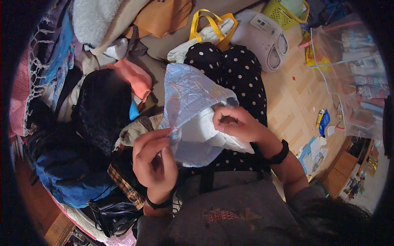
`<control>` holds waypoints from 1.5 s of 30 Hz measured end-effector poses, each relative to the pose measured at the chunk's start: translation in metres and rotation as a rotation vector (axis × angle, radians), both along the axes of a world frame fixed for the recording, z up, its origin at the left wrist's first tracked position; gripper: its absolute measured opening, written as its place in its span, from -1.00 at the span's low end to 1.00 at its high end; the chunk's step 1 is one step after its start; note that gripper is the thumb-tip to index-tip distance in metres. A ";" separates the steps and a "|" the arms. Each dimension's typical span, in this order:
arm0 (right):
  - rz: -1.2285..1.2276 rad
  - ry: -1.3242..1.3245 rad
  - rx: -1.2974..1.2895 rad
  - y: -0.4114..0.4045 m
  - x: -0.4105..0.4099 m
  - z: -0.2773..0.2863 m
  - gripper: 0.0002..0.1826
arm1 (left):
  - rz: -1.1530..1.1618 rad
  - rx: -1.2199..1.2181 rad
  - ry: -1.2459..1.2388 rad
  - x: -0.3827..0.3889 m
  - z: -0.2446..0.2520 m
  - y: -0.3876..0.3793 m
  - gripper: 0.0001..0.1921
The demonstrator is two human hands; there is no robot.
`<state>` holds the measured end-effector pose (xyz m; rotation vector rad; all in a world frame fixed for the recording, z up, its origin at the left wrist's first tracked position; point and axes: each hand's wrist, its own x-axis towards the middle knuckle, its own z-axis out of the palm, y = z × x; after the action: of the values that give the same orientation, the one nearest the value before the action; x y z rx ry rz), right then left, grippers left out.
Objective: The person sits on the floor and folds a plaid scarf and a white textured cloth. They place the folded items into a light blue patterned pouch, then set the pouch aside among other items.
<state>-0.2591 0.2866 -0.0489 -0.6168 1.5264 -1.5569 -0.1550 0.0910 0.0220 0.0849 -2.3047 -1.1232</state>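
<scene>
Over the lap, in black trousers with white dots (246,73), hangs a light-blue quilted fabric piece (190,92) with coloured marks, its pale inner side showing below. My left hand (155,156) pinches its left edge between thumb and fingertips. Curled at the opposite side, my right hand (238,123) grips near the fabric's right edge; its fingertips are partly hidden. A white, soft-looking piece (206,126) lies against the inner side and reaches below the right hand; whether it is part of the quilted item I cannot tell. Both wrists wear black bands.
Piled clothes and a dark blue fabric item (70,175) lie at left, near a black bag (118,215). Ahead are a yellow-handled bag (215,30), a white appliance-like object (261,40) and a green basket (281,13). A filled clear plastic bag (354,77) stands at right.
</scene>
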 end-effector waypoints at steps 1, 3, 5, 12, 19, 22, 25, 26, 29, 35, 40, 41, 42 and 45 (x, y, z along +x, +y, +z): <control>0.014 -0.044 -0.002 -0.002 -0.002 0.002 -0.80 | -0.011 0.000 0.006 -0.001 0.001 0.000 -0.83; -0.105 0.020 0.083 -0.008 -0.004 0.013 -0.82 | -0.025 -0.005 0.008 -0.001 0.002 0.000 -0.82; -0.189 0.238 0.158 -0.017 -0.006 0.016 -0.80 | -0.033 -0.017 -0.001 -0.001 0.004 0.001 -0.82; -0.128 0.561 0.279 -0.023 -0.009 0.022 -0.68 | 0.035 0.013 0.027 -0.002 0.001 -0.001 -0.83; -0.100 0.495 0.293 -0.014 -0.012 0.011 -0.67 | 0.088 0.109 0.050 -0.007 0.000 -0.001 -0.86; -0.080 0.477 0.243 -0.021 -0.015 0.018 -0.67 | 0.055 0.107 0.048 -0.007 0.000 -0.003 -0.86; 0.034 0.354 0.280 -0.028 -0.021 0.026 -0.70 | -0.028 0.039 0.041 -0.004 0.001 -0.005 -0.85; 0.083 0.299 0.315 -0.031 -0.022 0.027 -0.71 | -0.060 0.008 0.036 -0.004 0.002 -0.006 -0.84; -0.184 0.542 0.054 -0.038 -0.013 0.000 -0.71 | -0.177 -0.003 0.017 -0.007 0.006 -0.003 -0.82; -0.191 0.734 0.206 -0.037 -0.024 -0.010 -0.68 | -0.238 -0.003 -0.048 -0.007 0.006 0.004 -0.75; -0.196 0.741 0.342 -0.024 -0.013 0.022 -0.74 | -0.069 0.014 -0.029 -0.011 0.000 0.006 -0.77; -0.230 0.762 0.361 -0.022 -0.010 0.028 -0.77 | -0.057 0.014 -0.024 -0.012 0.001 0.006 -0.78; -0.214 0.716 0.315 -0.018 -0.010 0.031 -0.79 | -0.047 0.015 -0.017 -0.013 0.001 0.006 -0.79; -0.101 0.522 0.142 -0.003 -0.013 0.041 -0.83 | -0.093 0.042 -0.058 -0.011 -0.002 0.004 -0.81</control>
<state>-0.2726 0.2840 -0.0074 -0.9256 2.0619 -1.4079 -0.1659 0.0954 0.0203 0.0263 -2.3580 -1.2310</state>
